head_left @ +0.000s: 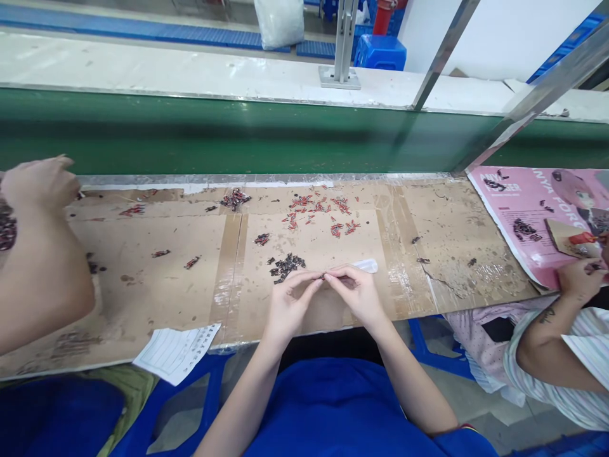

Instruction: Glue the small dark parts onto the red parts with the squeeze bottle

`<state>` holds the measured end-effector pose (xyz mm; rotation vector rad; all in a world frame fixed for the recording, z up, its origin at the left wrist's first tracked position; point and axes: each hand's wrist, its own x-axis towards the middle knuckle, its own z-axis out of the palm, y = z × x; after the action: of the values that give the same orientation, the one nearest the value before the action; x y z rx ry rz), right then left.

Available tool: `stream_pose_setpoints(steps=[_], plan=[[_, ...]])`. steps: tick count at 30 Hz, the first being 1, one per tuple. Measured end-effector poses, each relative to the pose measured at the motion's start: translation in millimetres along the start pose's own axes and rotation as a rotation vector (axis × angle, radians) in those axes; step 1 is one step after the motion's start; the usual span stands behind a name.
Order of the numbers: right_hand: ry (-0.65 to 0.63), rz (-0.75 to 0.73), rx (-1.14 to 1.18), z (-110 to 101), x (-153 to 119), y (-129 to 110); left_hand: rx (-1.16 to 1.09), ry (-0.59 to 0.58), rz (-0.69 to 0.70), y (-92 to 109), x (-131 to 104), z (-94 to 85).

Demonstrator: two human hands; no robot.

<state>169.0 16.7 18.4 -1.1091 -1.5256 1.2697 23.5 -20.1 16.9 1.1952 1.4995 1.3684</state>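
Cardboard (166,295) under black parts (288,264), bag (280,24) beyond

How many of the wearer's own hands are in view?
2: the left hand, by the dark pile, and the right hand, by the clear plastic piece. Neither is hidden.

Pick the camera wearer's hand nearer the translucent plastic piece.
Right. The right hand is just beside the plastic piece, on its near side; the left hand is farther off, to its left.

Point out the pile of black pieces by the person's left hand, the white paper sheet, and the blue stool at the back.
Pile of black pieces (288,265), head view: middle of the heap.
White paper sheet (177,353), head view: middle of its face.
Blue stool (380,53), head view: its visible middle.
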Motion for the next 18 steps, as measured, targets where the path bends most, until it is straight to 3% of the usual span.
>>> stream_pose_setpoints(steps=[11,14,18], plan=[[-0.017,-0.081,-0.087,0.2,-1.3,-0.5,0.029,-0.006,-0.033,-4.0,-1.4,3.1],[0.006,-0.122,-0.195,-10.5,-2.7,-0.9,0.083,0.010,-0.040,-5.3,10.1,-16.6],[0.082,-0.234,-0.580,-49.2,-2.3,6.6,0.349,0.276,0.031,-11.5,45.5,-62.5]])
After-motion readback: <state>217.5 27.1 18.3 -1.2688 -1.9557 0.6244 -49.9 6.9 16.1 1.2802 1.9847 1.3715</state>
